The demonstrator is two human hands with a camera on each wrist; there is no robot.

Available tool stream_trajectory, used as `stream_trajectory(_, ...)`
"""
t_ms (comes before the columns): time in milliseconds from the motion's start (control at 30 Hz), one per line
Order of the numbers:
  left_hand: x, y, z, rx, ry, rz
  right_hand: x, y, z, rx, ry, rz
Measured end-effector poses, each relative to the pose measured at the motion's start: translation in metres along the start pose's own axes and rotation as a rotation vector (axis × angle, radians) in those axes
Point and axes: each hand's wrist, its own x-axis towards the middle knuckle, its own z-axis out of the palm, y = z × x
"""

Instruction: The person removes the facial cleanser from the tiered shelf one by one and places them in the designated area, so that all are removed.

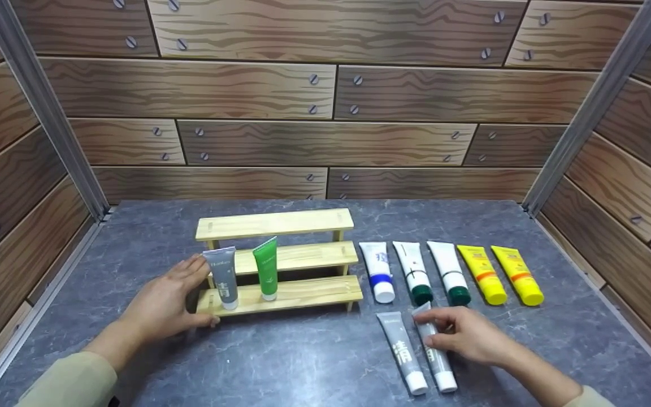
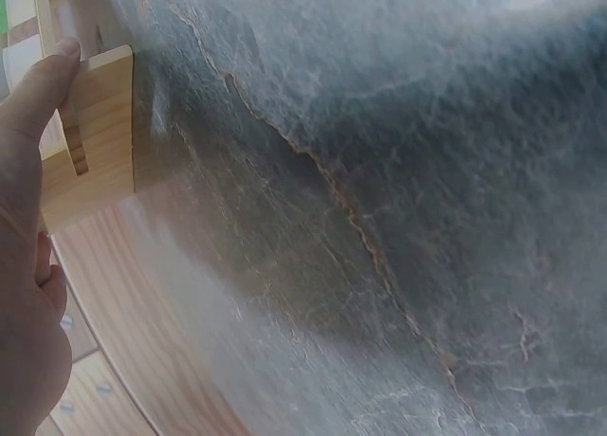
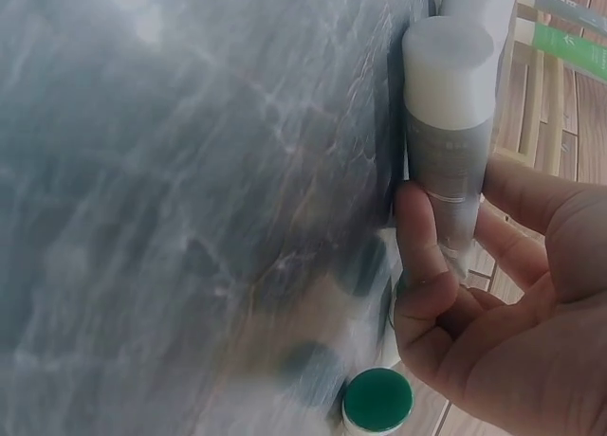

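My left hand (image 1: 161, 299) holds the left end of a three-tier wooden rack (image 1: 314, 294), its thumb by the lowest step, as the left wrist view also shows at the rack's end (image 2: 104, 133). A grey tube (image 1: 225, 282) and a green tube (image 1: 267, 271) stand upright on that lowest step. At the front right, my right hand (image 1: 469, 336) grips a second grey tube (image 3: 450, 142) between thumb and fingers, its white cap pointing toward me. Just left of it, another grey tube (image 1: 402, 350) lies on the table.
Behind the right hand lies a row of tubes: a white one with a blue band (image 1: 379, 268), two white ones with green caps (image 1: 413, 268), and two yellow ones (image 1: 481, 274). Wood-patterned walls (image 1: 325, 90) and metal corner posts (image 1: 585, 107) enclose the grey table (image 1: 280, 362).
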Motion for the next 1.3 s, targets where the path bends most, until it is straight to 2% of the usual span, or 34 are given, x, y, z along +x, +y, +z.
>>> stream_trajectory(233, 0.000, 0.000, -0.001, 0.004, -0.005, 0.000, -0.003, 0.003, -0.004, -0.008, 0.032, -0.003)
stream_trajectory(533, 0.001, 0.000, -0.003, 0.015, -0.020, -0.004, -0.008, 0.006, -0.013, 0.013, 0.030, 0.047)
stream_trajectory(733, 0.000, 0.000, -0.002, 0.012, -0.029, -0.010, -0.009, -0.001, -0.021, 0.013, 0.076, 0.014)
stream_trajectory(1000, 0.002, 0.000, -0.001, 0.000, -0.018, 0.005, -0.001, -0.036, -0.027, -0.017, 0.137, -0.097)
stream_trajectory(1133, 0.002, 0.000, -0.001, -0.003, -0.023, 0.001, 0.011, -0.060, -0.029, -0.046, 0.145, -0.159)
stream_trajectory(1300, 0.001, 0.000, -0.001, 0.002, -0.022, -0.001, 0.031, -0.093, -0.020, -0.037, 0.129, -0.251)
